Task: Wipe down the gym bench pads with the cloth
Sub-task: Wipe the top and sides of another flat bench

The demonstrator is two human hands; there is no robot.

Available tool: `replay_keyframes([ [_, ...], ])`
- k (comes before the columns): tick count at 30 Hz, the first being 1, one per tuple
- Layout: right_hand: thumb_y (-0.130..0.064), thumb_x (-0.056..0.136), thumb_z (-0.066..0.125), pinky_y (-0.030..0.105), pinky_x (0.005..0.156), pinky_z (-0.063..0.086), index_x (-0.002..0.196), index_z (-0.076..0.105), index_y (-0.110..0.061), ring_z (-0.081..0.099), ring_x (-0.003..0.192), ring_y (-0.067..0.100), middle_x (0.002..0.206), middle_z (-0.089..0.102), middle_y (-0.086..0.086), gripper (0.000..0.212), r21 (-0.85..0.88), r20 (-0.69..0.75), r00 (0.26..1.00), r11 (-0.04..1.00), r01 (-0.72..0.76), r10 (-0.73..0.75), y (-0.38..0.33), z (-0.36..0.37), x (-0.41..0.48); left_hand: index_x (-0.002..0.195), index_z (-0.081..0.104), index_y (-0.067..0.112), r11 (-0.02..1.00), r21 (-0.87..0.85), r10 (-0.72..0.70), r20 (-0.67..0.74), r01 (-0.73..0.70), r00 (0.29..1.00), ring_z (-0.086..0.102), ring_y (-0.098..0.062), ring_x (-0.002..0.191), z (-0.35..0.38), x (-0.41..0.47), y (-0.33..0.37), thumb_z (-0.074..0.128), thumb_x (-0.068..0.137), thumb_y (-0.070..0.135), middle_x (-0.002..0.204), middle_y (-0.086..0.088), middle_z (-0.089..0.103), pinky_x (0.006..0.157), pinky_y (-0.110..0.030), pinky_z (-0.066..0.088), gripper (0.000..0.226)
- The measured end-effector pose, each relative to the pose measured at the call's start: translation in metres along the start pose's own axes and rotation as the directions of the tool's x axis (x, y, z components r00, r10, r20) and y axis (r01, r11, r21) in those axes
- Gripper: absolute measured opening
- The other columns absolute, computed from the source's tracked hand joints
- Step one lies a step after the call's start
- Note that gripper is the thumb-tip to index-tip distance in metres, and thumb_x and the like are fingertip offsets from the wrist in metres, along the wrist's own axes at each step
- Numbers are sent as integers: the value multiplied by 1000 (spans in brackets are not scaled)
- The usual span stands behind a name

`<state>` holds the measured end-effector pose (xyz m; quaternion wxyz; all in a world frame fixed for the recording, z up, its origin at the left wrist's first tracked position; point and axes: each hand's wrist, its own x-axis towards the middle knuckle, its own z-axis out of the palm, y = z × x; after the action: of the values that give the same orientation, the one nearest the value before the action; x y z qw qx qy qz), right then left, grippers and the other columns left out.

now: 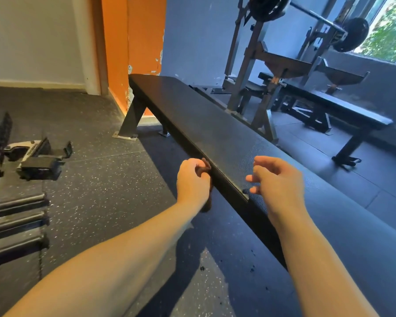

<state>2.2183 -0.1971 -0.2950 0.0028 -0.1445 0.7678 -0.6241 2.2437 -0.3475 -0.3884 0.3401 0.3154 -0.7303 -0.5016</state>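
Only the head view here, looking down along a long black bench (pixel 206 124) that runs from the near right away toward an orange wall (pixel 133 42).

The left hand (pixel 193 181) sits right at the bench's left edge, fingers curled in and pinched shut around something small and dark brown (pixel 204 169). That could be a bunched-up bit of cloth, but it's too hidden by the fingers to say for sure. A bit more of the same dark stuff pokes out under the wrist, against the bench's side.

The right hand (pixel 277 181) hovers over the bench top, a little to the right of the left hand, fingers loosely spread and half bent, holding nothing. Can't tell if the fingertips actually touch the pad.

Left of the bench, on the speckled rubber floor (pixel 96 179), there's some metal gear and dark bars (pixel 16 216). Beyond the bench on its right side stands a rack (pixel 256 72) with a loaded barbell (pixel 313 17) and another bench (pixel 338 108) under it, near a window.
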Motion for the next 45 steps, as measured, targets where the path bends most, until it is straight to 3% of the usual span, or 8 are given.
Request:
replay_keyframes([
  [6,-1,95,57,21,54,57,100,68,-27,72,70,4,108,68,-4,28,24,53,999,1000,4,-6,-2,13,-2,95,59,21,990,63,114,145,-124,983,52,-8,90,-1,-35,0,60,92,2,106,2,54,76,3,36,19],
  [13,-5,99,57,20,56,57,99,68,-28,72,75,5,108,69,-3,25,21,31,999,999,33,-33,-8,2,-2,111,67,10,996,63,-65,-10,65,998,60,-19,108,-4,21,-5,60,96,9,117,-6,63,95,-26,48,16],
  [18,-6,99,57,19,56,56,100,68,-28,73,79,6,106,70,-3,25,22,14,999,999,35,-35,-6,-8,-5,99,61,15,999,35,24,22,-24,999,51,-7,90,10,-24,0,59,94,4,113,-1,53,70,-5,39,13],
  [24,-3,97,57,20,56,54,100,70,-24,74,79,10,104,71,0,25,67,28,999,997,24,-26,-11,2,-3,90,60,20,995,18,95,110,-98,989,53,-2,87,5,-37,3,62,91,1,103,1,54,74,1,37,19],
  [30,-4,98,58,20,56,54,103,70,-23,74,81,13,106,71,-1,24,62,37,999,998,23,-25,-12,-3,-7,112,69,18,994,-49,-105,-69,101,992,61,-17,110,-11,24,7,61,98,11,118,-2,65,97,-30,51,18],
  [33,-5,98,58,20,58,55,107,71,-22,74,82,12,107,70,-1,22,30,29,999,999,16,-17,-9,-12,-11,117,67,17,998,-4,-64,-41,63,997,58,-16,111,-4,11,9,64,97,15,123,-1,61,93,-20,47,21],
  [37,-5,98,58,20,58,55,103,71,-24,74,80,10,107,71,-1,24,30,19,999,999,28,-28,-9,-14,-11,95,62,20,997,-27,70,33,-69,997,55,-10,93,4,-40,18,65,91,7,108,3,55,72,1,38,14],
  [45,-6,98,58,19,57,56,100,69,-28,73,80,5,106,70,-5,25,19,44,997,998,55,-56,-19,1,-15,89,59,24,981,-22,194,185,-193,963,55,-6,90,-1,-66,19,67,87,12,97,10,53,73,-5,41,14],
])
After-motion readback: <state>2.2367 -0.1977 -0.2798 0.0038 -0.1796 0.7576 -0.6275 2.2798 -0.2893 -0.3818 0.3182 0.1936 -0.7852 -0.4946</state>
